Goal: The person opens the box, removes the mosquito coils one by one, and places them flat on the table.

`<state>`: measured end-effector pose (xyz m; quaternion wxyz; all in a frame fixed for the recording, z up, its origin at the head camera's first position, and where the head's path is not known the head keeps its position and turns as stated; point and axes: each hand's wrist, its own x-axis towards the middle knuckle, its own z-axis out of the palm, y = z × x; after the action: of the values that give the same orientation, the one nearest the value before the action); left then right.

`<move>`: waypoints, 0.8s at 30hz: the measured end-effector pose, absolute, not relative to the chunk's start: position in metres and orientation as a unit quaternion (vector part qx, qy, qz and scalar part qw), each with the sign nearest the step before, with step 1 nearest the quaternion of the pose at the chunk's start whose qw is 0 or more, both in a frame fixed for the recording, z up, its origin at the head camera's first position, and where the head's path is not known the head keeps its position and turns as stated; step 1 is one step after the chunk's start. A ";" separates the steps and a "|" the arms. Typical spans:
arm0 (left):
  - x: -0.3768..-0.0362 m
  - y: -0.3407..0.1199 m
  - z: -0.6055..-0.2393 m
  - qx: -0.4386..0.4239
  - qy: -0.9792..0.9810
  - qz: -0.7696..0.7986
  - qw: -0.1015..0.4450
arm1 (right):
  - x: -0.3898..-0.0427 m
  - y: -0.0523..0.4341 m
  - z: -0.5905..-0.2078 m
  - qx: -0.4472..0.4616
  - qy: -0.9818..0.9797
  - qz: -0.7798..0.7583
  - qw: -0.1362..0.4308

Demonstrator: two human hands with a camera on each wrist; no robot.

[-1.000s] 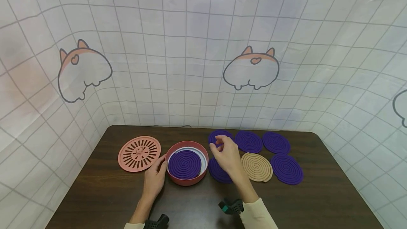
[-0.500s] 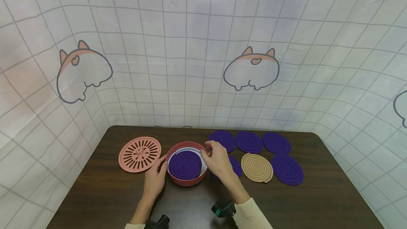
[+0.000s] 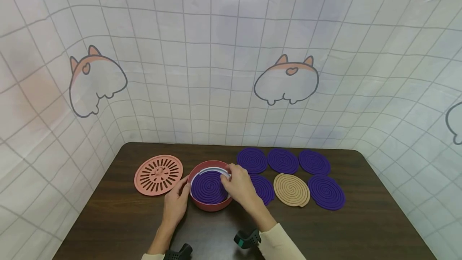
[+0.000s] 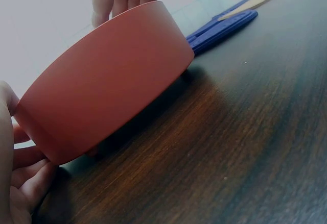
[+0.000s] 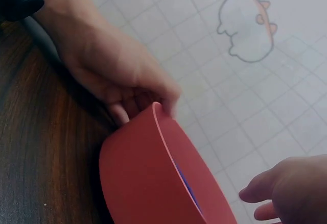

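A round red mosquito coil box (image 3: 211, 207) stands uncovered on the table, a white ring (image 3: 211, 169) lining its inside. Within it lies a purple mosquito coil (image 3: 207, 187). My left hand (image 3: 175, 204) grips the box's left side; in the right wrist view its thumb hooks over the rim, fingers outside the wall. Over the right rim reaches my right hand (image 3: 239, 183), bent fingers pointing down, with thumb and forefinger apart at the coil's right edge. In the left wrist view the box wall (image 4: 110, 76) hides the right fingertips.
Left of the box lies its pink slotted lid (image 3: 159, 175). On the right are several flat purple coils (image 3: 282, 161) in two rows, with one tan coil (image 3: 291, 190) in the front row. Behind the table hangs a white gridded cloth (image 3: 202, 123).
My right hand has moved left and down from above the loose coils to the box's right rim and inside it. The left hand keeps its grip on the box.
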<state>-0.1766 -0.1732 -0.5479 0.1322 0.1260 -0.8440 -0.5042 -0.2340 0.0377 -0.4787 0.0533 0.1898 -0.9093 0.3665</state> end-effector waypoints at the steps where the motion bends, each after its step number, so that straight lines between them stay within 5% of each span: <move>1: -0.176 -0.173 -0.547 0.126 -0.844 -0.505 0.132 | -0.234 0.036 -0.479 0.192 -0.913 0.358 0.049; 24: -0.177 -0.174 -0.547 0.122 -0.846 -0.502 0.129 | -0.228 0.007 -0.489 0.189 -0.962 0.183 0.069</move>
<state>-0.1771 -0.1741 -0.5468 0.1294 0.1221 -0.8463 -0.5020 -0.2281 0.0074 -0.4893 0.0686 0.1892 -0.9622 0.1833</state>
